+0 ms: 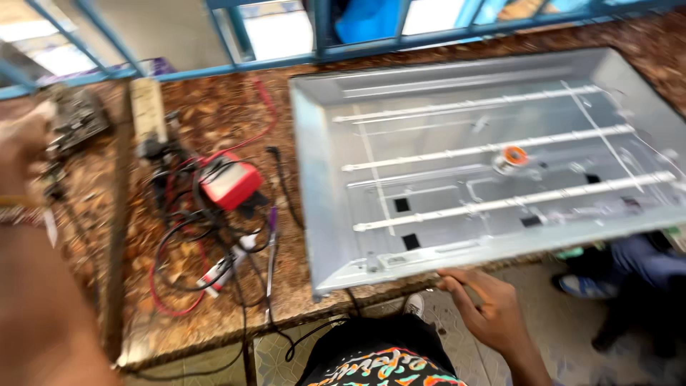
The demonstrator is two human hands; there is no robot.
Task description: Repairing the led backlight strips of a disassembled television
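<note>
From the head camera: I am gripping the near edge of a grey metal panel tray (493, 164) with my right hand (486, 304), fingers curled on it. It overhangs the bench (214, 114) and could tip. Inside are lying white strips (500, 146) and a tape roll (513, 156). My blurred left hand (21, 143), grip unclear, is hovering by red meter (229, 179).

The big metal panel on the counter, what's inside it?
Inside the metal panel lie three long white strips and a small orange-centred solder spool. Whatever sits beneath the panel is hidden.
</note>
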